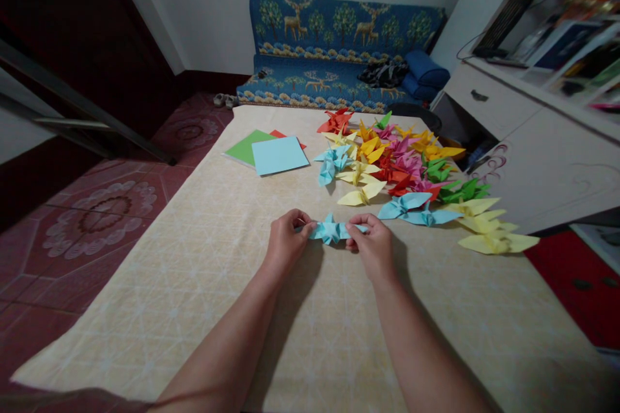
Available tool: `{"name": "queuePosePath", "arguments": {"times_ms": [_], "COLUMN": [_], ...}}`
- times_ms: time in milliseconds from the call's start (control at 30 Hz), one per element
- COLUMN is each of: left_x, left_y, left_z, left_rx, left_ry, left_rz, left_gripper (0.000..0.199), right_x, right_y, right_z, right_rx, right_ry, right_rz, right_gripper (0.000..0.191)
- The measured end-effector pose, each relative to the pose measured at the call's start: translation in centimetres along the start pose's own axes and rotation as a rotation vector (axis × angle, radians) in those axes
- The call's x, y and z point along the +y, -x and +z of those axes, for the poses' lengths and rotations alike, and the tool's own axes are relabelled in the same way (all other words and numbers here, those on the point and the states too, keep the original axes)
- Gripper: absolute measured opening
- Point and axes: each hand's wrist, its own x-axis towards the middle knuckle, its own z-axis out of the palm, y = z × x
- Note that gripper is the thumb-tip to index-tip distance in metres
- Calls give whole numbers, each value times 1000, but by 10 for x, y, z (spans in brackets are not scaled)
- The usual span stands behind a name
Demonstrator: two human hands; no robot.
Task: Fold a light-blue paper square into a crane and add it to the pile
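A light blue paper crane [330, 230] is stretched between my two hands over the middle of the table, its wings spread to either side. My left hand [289, 235] pinches one wing between thumb and fingers. The other wing is pinched by my right hand [372, 242]. Just beyond lie many folded cranes, among them a pale yellow crane [362, 194], a light blue crane [404, 205] and a red crane [336, 121]. Flat paper sheets rest at the far left, with a light blue sheet [279, 155] on top of a green sheet [248, 148].
The table [194, 284] has a cream patterned cloth. Behind it stands a blue sofa [320, 77] with a deer pattern. A white cabinet [557, 142] is close on the right. At the left a metal ladder [72, 93] leans above the red tiled floor [97, 219].
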Motion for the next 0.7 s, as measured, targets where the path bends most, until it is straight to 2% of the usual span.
{"name": "queuePosePath", "arguments": {"times_ms": [100,200,300,433,533,633,700], "left_x": [3,0,-3,0,4,3,1], "left_y": [1,0,-2,-4,-3,-2,-2], "left_z": [-1,-1,-1,-2,-2,-1,1], "left_rx": [29,51,27,-27,-50,-74,-77], "left_ry": [-106,-113,51,395,458,429,399], "left_rz": [27,49,-16,-195,-170,-113,-93], "left_gripper": [10,7,8,31,38,37,35], "right_x": [2,6,7,2,-3,-6,-7], "right_y": [-1,-3,-4,-1,3,7,6], "right_z": [-1,-3,-4,-2,-6,-28,-58], "right_rx": [39,42,55,45,41,74,156], "right_ry": [90,144,162,91,19,15,63], "right_rz": [-18,-53,-68,-60,-63,-92,-136], "right_gripper": [18,16,15,17,21,26,31]}}
